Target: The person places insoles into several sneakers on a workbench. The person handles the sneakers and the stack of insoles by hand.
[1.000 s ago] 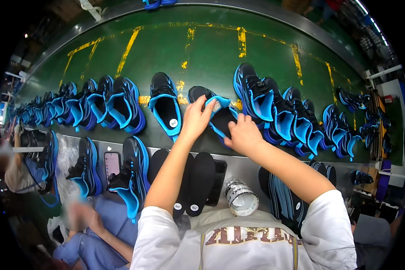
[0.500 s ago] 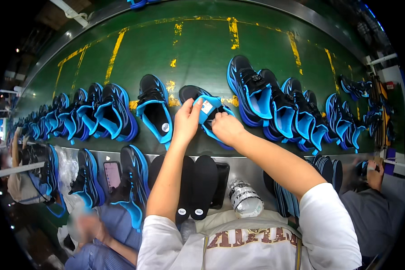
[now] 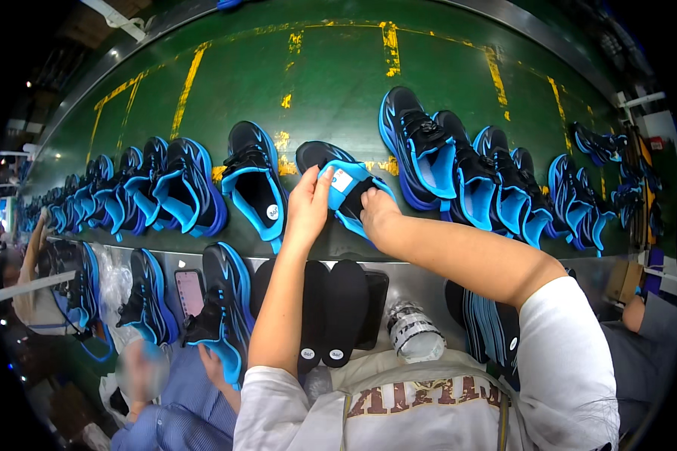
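Observation:
A black and bright-blue sneaker (image 3: pixel 346 203) lies tilted on the green belt in front of me, its light-blue lining and a small white label showing. My left hand (image 3: pixel 308 203) is closed on its collar on the left side, thumb near the label. My right hand (image 3: pixel 380 214) has its curled fingers down in the opening; what they press or grip inside is hidden. Just left stands another sneaker (image 3: pixel 252 177) with a black insole and a round white sticker inside. Two loose black insoles (image 3: pixel 342 301) with round stickers lie on the metal ledge below my forearms.
More matching sneakers stand in rows left (image 3: pixel 188 184) and right (image 3: pixel 417 143) on the green belt (image 3: pixel 338 83). On the metal ledge are a dark phone (image 3: pixel 374 308), a clear plastic-wrapped roll (image 3: pixel 414 331) and striped insoles (image 3: pixel 493 323). A co-worker's hand (image 3: pixel 214 368) touches a sneaker (image 3: pixel 229 301) at lower left.
My right hand has shifted slightly lower and its forearm has swung flatter. The sneaker's opening shows more. The co-worker's hand at lower left has come up to a sneaker.

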Available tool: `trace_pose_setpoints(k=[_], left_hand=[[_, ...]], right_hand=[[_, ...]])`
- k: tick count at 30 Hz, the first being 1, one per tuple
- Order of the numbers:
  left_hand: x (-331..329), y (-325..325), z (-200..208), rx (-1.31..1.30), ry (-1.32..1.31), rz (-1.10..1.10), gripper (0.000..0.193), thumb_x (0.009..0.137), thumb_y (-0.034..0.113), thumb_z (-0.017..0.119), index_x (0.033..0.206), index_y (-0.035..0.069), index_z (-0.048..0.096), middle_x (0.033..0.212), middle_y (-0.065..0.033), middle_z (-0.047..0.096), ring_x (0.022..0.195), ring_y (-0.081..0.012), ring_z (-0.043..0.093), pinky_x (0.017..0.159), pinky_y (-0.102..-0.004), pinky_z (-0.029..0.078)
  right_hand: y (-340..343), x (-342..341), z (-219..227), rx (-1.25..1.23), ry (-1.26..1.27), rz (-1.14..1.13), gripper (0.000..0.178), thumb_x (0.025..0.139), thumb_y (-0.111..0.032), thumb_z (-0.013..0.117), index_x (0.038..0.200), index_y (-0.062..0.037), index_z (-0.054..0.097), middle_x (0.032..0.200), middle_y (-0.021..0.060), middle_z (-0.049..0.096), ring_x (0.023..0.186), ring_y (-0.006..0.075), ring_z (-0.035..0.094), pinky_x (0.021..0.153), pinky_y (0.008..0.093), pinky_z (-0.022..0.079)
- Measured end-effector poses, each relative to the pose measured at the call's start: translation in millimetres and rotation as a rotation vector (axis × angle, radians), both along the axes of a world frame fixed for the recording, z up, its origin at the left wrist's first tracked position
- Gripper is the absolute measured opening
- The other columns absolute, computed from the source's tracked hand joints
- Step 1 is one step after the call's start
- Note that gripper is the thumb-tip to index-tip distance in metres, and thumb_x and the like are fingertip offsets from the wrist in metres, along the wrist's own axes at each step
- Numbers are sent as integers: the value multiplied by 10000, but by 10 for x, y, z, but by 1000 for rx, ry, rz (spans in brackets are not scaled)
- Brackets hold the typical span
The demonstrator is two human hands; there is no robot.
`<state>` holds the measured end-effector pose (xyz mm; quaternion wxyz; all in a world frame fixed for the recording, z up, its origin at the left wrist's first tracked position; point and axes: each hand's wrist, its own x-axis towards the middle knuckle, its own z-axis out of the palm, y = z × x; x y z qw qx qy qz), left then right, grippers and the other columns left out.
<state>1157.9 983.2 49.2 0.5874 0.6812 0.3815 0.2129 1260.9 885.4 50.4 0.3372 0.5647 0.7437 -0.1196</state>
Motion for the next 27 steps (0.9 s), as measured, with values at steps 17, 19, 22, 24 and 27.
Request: trace_pose_setpoints(k=[17,19,22,24,27], left_hand=[[72,-93,233,229,169,-10,403,806,261,627,1064,-28,516,767,-66,599,675,-101,533,596,-245,430],[42,-137,199,317,188,22,359,820,235,608,1073,-3,521,772,-52,598,678,-91,536,618,-225,436],[-64,-258,185,97,-51,2,275,830,190,584,1021,-2,538,742,-148,609,634,-175,585,596,-278,453],[-137,-384,180,137,-127,-43,260,822,123,589,1042,-7,543,853,-155,614,704,-138,583,632,-248,451],[-197,-468,195,217,-108,-13,247,828,106,572,1046,-7,547,918,-157,613,810,-165,602,707,-252,455]], right_hand=[[-331,192,441,-15,463,-208,324,781,-301,473,880,-26,614,949,118,605,1016,204,525,1037,398,213],[-706,234,348,435,700,-179,202,719,-193,560,848,-42,592,912,95,594,947,213,541,947,377,328],[-1152,253,300,786,814,-140,191,658,-82,622,840,-54,567,903,62,572,872,221,551,781,336,450],[-1306,231,233,784,809,-147,179,671,-89,599,843,-51,571,917,67,573,897,220,554,791,342,458],[-1282,198,242,709,813,-133,190,690,-89,586,868,-28,560,956,84,571,949,235,540,857,351,436]])
